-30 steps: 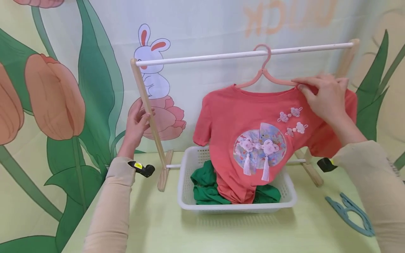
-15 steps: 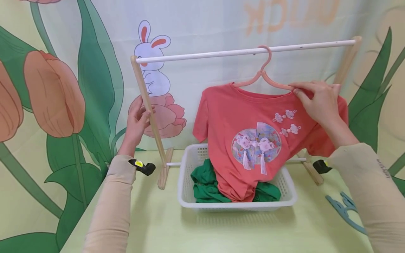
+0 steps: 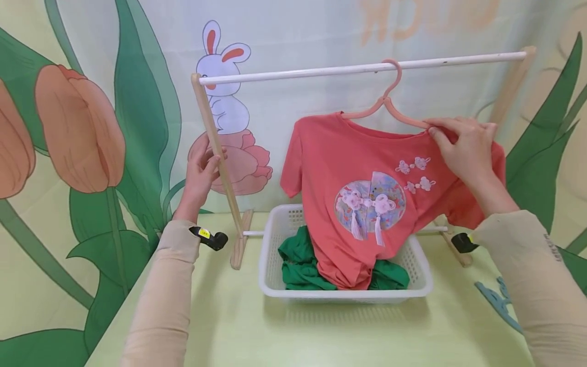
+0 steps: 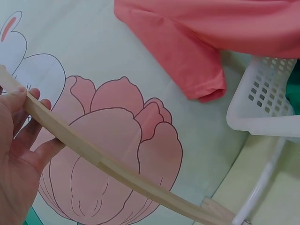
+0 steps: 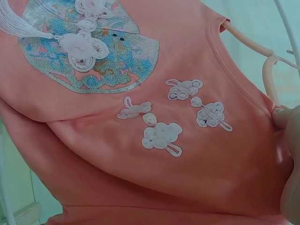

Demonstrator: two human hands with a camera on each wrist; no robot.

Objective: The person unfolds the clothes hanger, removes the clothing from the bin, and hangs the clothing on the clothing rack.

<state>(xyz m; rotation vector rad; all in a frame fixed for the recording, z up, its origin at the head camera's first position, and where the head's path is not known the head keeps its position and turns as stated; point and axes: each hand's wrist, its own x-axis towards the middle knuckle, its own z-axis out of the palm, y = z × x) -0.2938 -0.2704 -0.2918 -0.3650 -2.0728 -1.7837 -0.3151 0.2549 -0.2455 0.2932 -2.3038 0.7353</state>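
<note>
1. Above the far edge of the bench point(image 3: 348, 336), hanging from a pink hanger point(image 3: 409, 119) hooked over the white rail point(image 3: 293, 74) of a clothes rack point(image 3: 512, 89): a red T-shirt point(image 3: 362, 163) with a round patterned patch point(image 3: 386, 184) and white tassels point(image 3: 379, 232).
2. Left hand point(image 3: 200, 165): grip clamped on the rack's left wooden upright point(image 3: 224, 178), fingers curled round the wood.
3. Right hand point(image 3: 468, 148): grip clamped on the shirt at the neckline, where the hanger's arm enters it, thumb pressing the red cloth.
4. Between the rack's feet, on the far part of the bench: a white basket point(image 3: 293, 294) of crumpled green cloth point(image 3: 300, 275), with the shirt's hem bunched on top.
5. Toward the right edge of the bench: a teal hanger point(image 3: 495, 306), partly hidden by the right sleeve point(image 3: 536, 275).
6. Beyond the far edge: a backdrop point(image 3: 293, 30) printed with a white rabbit point(image 3: 227, 117) and tulips point(image 3: 82, 132).
</note>
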